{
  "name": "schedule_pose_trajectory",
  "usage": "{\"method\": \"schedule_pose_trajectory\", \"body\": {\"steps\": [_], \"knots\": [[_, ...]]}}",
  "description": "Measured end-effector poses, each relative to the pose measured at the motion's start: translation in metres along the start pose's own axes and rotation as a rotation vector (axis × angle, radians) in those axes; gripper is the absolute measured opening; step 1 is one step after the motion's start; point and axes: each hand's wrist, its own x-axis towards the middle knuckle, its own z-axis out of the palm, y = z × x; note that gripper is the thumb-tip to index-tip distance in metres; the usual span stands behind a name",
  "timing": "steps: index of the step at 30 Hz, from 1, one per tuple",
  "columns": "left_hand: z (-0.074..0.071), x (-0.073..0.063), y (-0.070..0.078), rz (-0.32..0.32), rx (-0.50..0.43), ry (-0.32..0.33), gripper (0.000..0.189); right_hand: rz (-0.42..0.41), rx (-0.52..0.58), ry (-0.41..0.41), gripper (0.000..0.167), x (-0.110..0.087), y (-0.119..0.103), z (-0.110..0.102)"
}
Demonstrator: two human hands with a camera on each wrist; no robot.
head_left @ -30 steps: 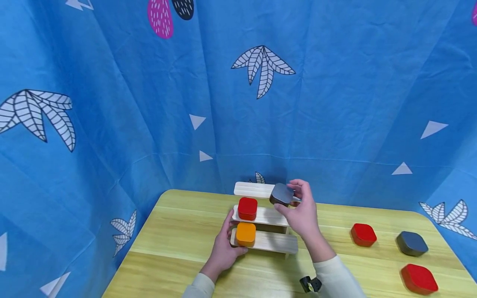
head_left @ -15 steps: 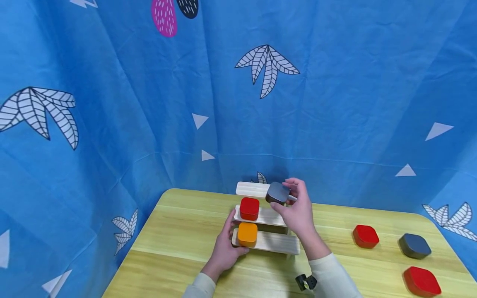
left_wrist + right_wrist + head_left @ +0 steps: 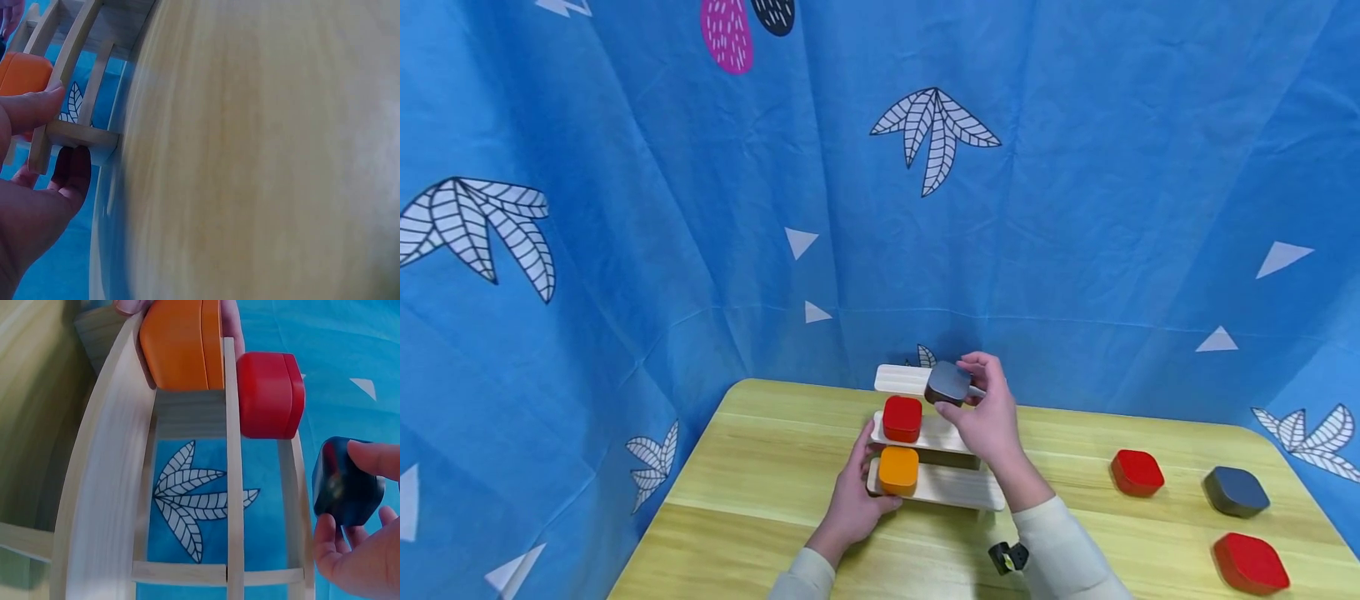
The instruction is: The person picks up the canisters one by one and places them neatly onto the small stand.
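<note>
A light wooden three-step rack (image 3: 951, 486) stands at the table's back edge. My left hand (image 3: 853, 500) grips its left end, thumb on the bottom step's front and fingers curled beneath, as the left wrist view shows. An orange rounded box (image 3: 898, 468) sits on the bottom step's left end. Above it, a red rounded box (image 3: 902, 417) rests on the middle step. My right hand (image 3: 988, 417) pinches a dark grey rounded box (image 3: 947, 382) between thumb and fingers at the top step (image 3: 901, 379). Whether that box touches the step, I cannot tell.
Right on the wooden table (image 3: 760, 442) lie a red box (image 3: 1137, 472), a dark grey box (image 3: 1236, 491) and another red box (image 3: 1251, 563). A blue patterned cloth (image 3: 1075, 208) hangs right behind the table. A small black device (image 3: 1008, 557) sits by the right sleeve.
My right hand has carried the dark grey box a little to the left along the top step. My left hand keeps its hold on the rack.
</note>
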Motion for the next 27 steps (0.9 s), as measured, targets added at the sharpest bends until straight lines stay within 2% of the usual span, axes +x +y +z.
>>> {"method": "schedule_pose_trajectory", "body": {"steps": [27], "knots": [[-0.004, 0.0, 0.001, 0.009, -0.008, -0.015, 0.125, -0.023, 0.023, -0.093, 0.079, 0.018, -0.008, 0.028]]}}
